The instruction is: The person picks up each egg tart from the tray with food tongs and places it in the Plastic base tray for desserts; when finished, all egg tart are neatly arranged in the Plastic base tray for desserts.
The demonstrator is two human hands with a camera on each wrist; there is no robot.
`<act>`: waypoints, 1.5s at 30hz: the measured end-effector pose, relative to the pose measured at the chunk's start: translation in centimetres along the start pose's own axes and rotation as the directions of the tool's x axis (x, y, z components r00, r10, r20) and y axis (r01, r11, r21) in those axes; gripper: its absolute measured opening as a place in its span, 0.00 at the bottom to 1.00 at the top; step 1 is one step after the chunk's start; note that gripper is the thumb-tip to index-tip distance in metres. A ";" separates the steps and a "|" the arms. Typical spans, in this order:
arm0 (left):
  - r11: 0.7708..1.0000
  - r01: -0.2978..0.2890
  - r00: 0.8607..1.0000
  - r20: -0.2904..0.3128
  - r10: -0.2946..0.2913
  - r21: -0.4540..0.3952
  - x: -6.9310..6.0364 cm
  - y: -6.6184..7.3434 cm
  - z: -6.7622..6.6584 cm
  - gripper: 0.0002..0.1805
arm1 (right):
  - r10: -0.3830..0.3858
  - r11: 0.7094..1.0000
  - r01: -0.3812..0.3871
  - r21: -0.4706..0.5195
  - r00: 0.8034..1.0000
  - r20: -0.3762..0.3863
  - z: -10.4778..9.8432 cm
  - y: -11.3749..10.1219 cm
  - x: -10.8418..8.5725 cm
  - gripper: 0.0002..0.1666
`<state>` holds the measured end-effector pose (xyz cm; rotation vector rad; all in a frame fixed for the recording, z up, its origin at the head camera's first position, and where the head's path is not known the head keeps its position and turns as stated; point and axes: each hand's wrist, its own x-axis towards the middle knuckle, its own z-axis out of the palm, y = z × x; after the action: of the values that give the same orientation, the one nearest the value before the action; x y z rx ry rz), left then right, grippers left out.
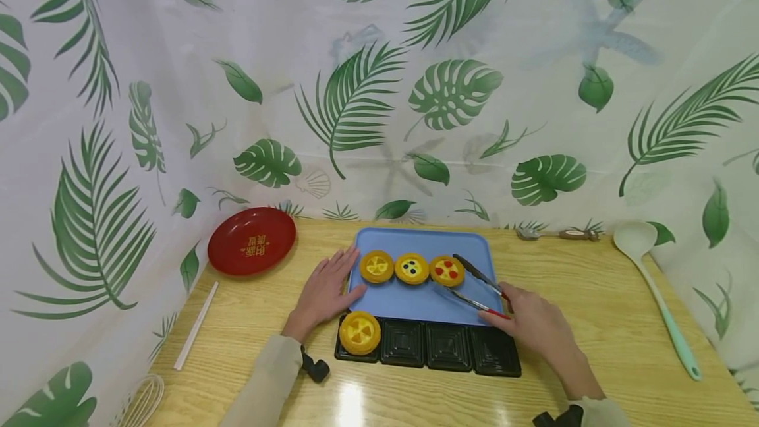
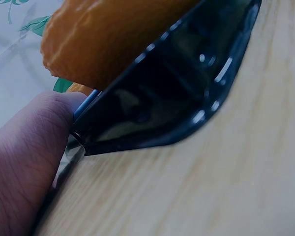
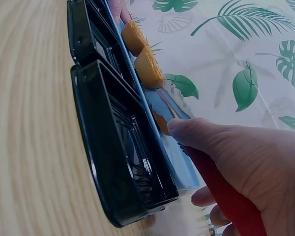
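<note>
Red-handled tongs (image 1: 477,274) filled the grip of the right hand (image 1: 536,318), spread likely so their tips straddled the right tart (image 1: 447,271) on the tray (image 1: 415,240). Straight-fingered, the left hand (image 1: 325,292) touched the tray's left edge, perhaps steadying it; another tart (image 1: 360,333) sat in the near mould (image 1: 402,342).

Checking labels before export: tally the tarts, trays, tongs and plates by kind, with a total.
Round golden tarts: 4
Flat blue rectangular tray: 1
Glossy black four-compartment tray: 1
Red-handled metal tongs: 1
Round red plate with gold characters: 1
Total: 8
</note>
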<state>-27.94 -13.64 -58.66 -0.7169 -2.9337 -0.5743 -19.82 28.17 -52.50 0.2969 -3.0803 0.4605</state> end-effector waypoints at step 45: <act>1.000 0.008 1.000 0.014 -0.009 0.017 0.0 -0.1 0.1 0.47 | -0.041 0.998 0.040 -0.043 0.999 -0.034 0.1 -0.2 -0.2 0.34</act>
<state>-27.96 -13.68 -58.81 -0.7101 -2.9521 -0.5470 -19.55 27.94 -52.55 0.3459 -3.0394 0.3940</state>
